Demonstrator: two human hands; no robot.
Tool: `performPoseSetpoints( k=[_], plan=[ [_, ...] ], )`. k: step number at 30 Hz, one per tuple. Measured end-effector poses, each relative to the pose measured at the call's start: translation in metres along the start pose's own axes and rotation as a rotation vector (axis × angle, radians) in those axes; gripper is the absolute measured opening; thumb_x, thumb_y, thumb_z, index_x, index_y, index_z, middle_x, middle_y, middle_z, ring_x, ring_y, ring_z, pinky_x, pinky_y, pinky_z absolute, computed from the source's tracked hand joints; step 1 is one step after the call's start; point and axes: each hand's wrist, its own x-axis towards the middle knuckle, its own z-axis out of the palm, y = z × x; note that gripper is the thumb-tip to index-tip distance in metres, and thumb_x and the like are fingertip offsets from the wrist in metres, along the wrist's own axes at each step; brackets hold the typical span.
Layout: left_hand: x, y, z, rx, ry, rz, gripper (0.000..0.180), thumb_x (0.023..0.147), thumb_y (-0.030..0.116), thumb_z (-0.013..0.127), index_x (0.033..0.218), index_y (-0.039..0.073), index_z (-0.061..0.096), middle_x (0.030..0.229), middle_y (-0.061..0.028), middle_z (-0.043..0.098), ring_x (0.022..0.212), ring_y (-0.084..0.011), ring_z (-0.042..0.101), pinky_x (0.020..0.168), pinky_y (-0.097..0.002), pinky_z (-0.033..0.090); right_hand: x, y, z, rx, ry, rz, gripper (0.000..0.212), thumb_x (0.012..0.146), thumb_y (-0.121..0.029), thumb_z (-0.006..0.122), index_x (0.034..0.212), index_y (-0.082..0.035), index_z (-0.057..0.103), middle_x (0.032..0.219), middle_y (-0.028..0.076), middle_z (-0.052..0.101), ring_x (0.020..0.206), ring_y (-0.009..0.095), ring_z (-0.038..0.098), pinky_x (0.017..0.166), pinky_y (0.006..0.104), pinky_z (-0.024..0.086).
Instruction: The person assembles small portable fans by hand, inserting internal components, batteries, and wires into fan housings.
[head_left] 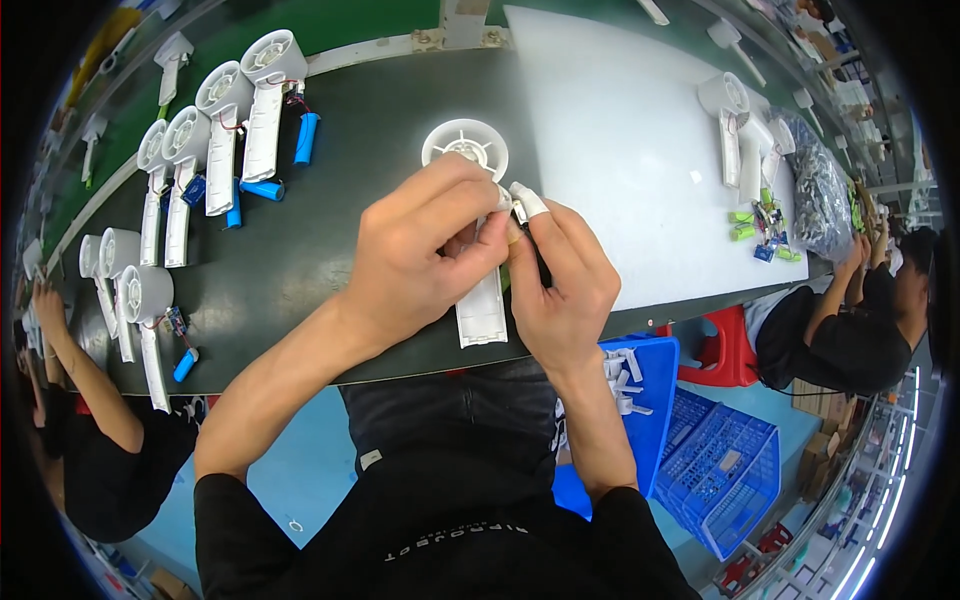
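Note:
A white handheld-fan housing [483, 312] lies on the dark table in front of me, its round grilled head away from me and its open handle pointing toward me. Over the neck of the fan, my left hand [425, 250] pinches with thumb and forefinger, but what lies between those fingertips is hidden. My right hand [565, 270] meets it from the right, thumb and forefinger closed on a small white part [519, 212]. White covers sit on some fingertips. Both hands hide most of the neck and upper handle.
Several white fan housings [263, 130] with red wires, boards and blue battery cells [306, 138] stand at the left. On the white sheet [620, 200] at right are more fans, green cells and a plastic bag [815, 190]. Blue crates [720, 470] stand below; co-workers sit either side.

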Motion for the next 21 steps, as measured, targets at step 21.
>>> performPoseSetpoints(
  k=[21],
  plan=[
    [0.007,0.001,-0.012,0.028,-0.115,-0.021,0.018,0.075,-0.004,0.075,0.089,-0.003,0.064,0.093,-0.0102,0.064,0.070,-0.0166,0.060,0.061,-0.0269,0.049,-0.001,-0.001,0.000,0.059,-0.021,0.087,0.018,0.084,0.001,0.069,0.101,0.006,0.067,0.094,0.015,0.067,0.076,0.028,0.065,0.066,0.0337,0.052]
  ],
)
